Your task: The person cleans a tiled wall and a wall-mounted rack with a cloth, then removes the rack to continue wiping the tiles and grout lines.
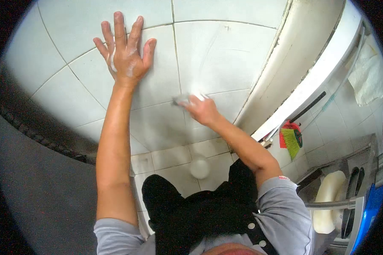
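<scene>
Pale tiled walls [225, 46] met a tiled floor [166, 159], with a broom [291, 140] and toilet [327, 199] nearby.

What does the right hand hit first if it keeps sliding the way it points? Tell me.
The right hand, holding a scrub pad, points up-left along the tiled wall. Bare tile lies ahead; the left hand seems the first obstacle, though depth is unclear.

White wall tiles [225, 46] (grey grout), green-and-red broom [291, 139]
</scene>
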A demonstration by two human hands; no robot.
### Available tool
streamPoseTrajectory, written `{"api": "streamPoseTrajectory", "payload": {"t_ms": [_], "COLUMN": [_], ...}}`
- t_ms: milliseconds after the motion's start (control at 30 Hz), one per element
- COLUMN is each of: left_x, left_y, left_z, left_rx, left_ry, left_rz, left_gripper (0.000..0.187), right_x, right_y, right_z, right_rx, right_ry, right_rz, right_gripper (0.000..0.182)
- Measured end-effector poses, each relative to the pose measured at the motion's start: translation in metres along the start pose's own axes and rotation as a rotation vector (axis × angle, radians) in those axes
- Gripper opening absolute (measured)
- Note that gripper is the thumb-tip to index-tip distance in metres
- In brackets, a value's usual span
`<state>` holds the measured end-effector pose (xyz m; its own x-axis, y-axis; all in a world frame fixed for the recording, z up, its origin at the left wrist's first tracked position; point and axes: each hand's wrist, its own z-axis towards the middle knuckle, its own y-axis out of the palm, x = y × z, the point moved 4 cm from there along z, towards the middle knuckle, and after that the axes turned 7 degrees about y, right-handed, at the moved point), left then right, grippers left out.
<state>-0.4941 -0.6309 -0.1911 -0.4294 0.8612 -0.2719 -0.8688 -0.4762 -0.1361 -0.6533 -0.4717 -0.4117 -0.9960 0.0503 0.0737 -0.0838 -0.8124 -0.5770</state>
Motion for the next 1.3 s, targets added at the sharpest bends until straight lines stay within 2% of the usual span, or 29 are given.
{"api": "streamPoseTrajectory", "payload": {"t_ms": [33, 100, 133, 200, 233, 333, 400, 433, 467, 500, 533, 567, 633, 700, 800, 900, 1000, 1033, 1067, 1167, 1267, 1300], "left_x": [0.001, 0.002, 0.005, 0.008, 0.009, 0.010, 0.007, 0.007, 0.005, 0.009, 0.010, 0.011, 0.008, 0.006, 0.010, 0.010, 0.012, 0.012, 0.011, 0.010, 0.008, 0.008], "left_y": [0.000, -0.001, 0.000, -0.001, -0.002, -0.001, 0.005, 0.005, 0.003, 0.000, -0.004, -0.006, -0.007, -0.013, -0.013, -0.013, -0.011, -0.010, -0.008, -0.005, 0.001, 0.003], "left_z": [0.000, 0.002, 0.002, 0.003, 0.005, 0.006, 0.005, 0.004, 0.002, 0.004, 0.002, 0.002, 0.003, 0.007, 0.010, 0.010, 0.011, 0.010, 0.008, 0.007, 0.005, 0.004], "left_rx": [-0.001, 0.001, -0.005, 0.004, 0.010, 0.001, 0.007, -0.004, -0.012, 0.001, -0.005, -0.007, -0.011, -0.023, -0.046, -0.003, -0.004, -0.004, -0.005, -0.004, 0.022, 0.031], "left_ry": [0.007, -0.008, -0.012, -0.010, -0.009, -0.019, 0.003, 0.005, 0.003, -0.004, -0.019, -0.031, -0.059, -0.077, -0.108, -0.097, -0.077, -0.069, -0.062, -0.046, -0.031, -0.021], "left_rz": [0.007, 0.013, 0.006, -0.013, -0.019, -0.012, 0.010, 0.027, 0.059, 0.055, 0.053, 0.045, 0.031, 0.006, -0.002, -0.001, 0.011, 0.020, 0.031, 0.028, 0.025, 0.024], "left_gripper": [0.060, 0.060, 0.060, 0.060, 0.060, 0.061, 0.063, 0.063, 0.063, 0.063, 0.062, 0.062, 0.061, 0.061, 0.060, 0.061, 0.061, 0.061, 0.061, 0.063, 0.063, 0.063], "right_x": [0.011, 0.034, 0.052, 0.081, 0.091, 0.099, 0.096, 0.084, 0.075, 0.070, 0.069, 0.072, 0.087, 0.107, 0.117, 0.124, 0.118, 0.107, 0.097, 0.068, 0.111, 0.120], "right_y": [0.003, -0.031, -0.047, -0.122, -0.166, -0.206, -0.155, -0.124, -0.089, -0.056, -0.037, -0.030, -0.053, -0.087, -0.194, -0.258, -0.208, -0.167, -0.121, -0.050, -0.051, -0.073], "right_z": [-0.024, -0.002, 0.027, 0.123, 0.165, 0.203, 0.157, 0.113, 0.061, 0.005, -0.037, -0.062, -0.061, -0.002, 0.152, 0.243, 0.201, 0.156, 0.100, -0.049, -0.094, -0.068], "right_rx": [-0.137, 0.008, 0.122, 0.292, 0.454, 0.497, 0.553, 0.366, 0.309, 0.182, -0.003, -0.068, -0.041, 0.219, 0.467, 0.669, 0.576, 0.475, 0.252, 0.008, -0.080, 0.083], "right_ry": [0.028, 0.101, 0.090, 0.238, 0.213, 0.483, 0.312, 0.374, 0.276, 0.214, 0.284, 0.302, 0.370, 0.293, 0.285, 0.305, 0.161, 0.136, 0.255, 0.189, 0.567, 0.557], "right_rz": [0.081, 0.004, -0.185, -0.229, -0.129, 0.295, -0.072, -0.140, -0.235, -0.224, -0.055, -0.073, 0.020, -0.062, -0.105, 0.206, -0.034, -0.112, -0.086, 0.030, 0.030, -0.028], "right_gripper": [0.067, 0.068, 0.064, 0.047, 0.044, 0.051, 0.051, 0.057, 0.060, 0.065, 0.065, 0.066, 0.067, 0.063, 0.054, 0.049, 0.053, 0.058, 0.059, 0.055, 0.053, 0.051]}}
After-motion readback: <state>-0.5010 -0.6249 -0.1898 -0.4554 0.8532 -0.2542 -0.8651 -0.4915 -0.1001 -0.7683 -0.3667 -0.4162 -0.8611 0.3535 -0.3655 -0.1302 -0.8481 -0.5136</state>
